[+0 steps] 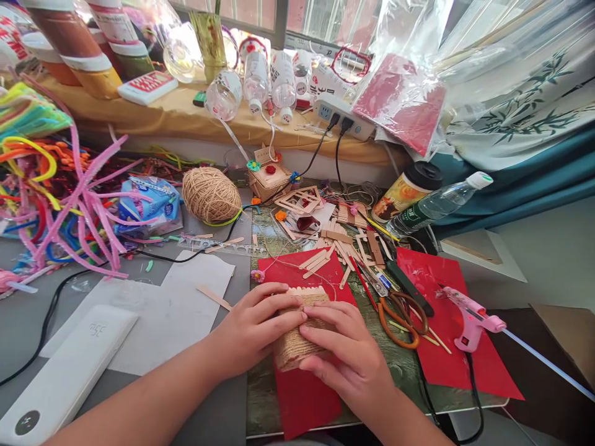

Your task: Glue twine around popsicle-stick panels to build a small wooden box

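Observation:
Both my hands hold a small container wrapped in jute twine (297, 344), with pale craft-stick ends showing along its far edge. My left hand (260, 319) is closed around its left side and top. From the right, my right hand (346, 341) grips it with the fingers over the top and the thumb low on the near side. Under it lies a sheet of red paper (307, 409). A strand of twine runs from near the container toward the ball of jute twine (212, 193) at the back left.
Scissors (400, 328), craft sticks (344, 251) and a water bottle (437, 201) stand or lie to the right. A pink glue gun (471, 319) rests on another red sheet. At left are a white power bank (69, 371), white paper (158, 322) and pink pipe cleaners (83, 192).

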Motion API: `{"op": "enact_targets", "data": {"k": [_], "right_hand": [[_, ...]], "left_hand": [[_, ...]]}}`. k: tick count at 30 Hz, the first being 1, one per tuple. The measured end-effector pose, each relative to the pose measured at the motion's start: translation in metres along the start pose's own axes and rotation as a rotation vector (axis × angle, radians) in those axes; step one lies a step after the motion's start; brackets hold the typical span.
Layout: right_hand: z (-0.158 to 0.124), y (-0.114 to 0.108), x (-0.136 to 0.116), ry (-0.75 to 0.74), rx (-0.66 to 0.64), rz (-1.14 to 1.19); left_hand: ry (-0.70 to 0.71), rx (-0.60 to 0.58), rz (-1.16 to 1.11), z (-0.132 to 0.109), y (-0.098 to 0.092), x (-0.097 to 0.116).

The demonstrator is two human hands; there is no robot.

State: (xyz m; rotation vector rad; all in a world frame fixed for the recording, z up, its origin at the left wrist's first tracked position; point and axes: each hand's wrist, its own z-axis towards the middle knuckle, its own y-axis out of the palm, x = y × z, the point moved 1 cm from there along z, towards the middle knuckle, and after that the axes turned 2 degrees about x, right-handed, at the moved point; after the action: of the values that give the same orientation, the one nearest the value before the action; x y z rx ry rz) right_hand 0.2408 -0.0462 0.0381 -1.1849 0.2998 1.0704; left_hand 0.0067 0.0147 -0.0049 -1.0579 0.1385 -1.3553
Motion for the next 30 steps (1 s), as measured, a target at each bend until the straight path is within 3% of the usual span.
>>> {"op": "enact_targets", "data": {"k": [3,9,17,20,26,30], "right_hand": [[-0.002,-0.007,0.009,-0.035,-0.016,-0.036],[-0.018,-0.022,0.023,0.289,0.038,0.088],[-0.024,-0.018,0.029,0.521,0.128,0.150],[-0.026,-0.020,0.030,0.539,0.149,0.147],[-0.030,-0.020,0.019,0.361,0.155,0.020],[-0.035,-0.012,0.012,0.419,0.251,0.043]], "left_hand": [[-0.059,0.004,-0.067,0.001,-0.001,-0.001],[-0.354,-0.022,-0.240,0.005,-0.002,-0.002],[-0.673,-0.209,-0.343,0.015,0.006,-0.005],[-0.708,-0.213,-0.355,0.014,0.009,-0.007],[-0.687,-0.190,-0.284,0.011,0.012,-0.006],[-0.667,-0.198,-0.244,0.011,0.012,-0.005]]}}
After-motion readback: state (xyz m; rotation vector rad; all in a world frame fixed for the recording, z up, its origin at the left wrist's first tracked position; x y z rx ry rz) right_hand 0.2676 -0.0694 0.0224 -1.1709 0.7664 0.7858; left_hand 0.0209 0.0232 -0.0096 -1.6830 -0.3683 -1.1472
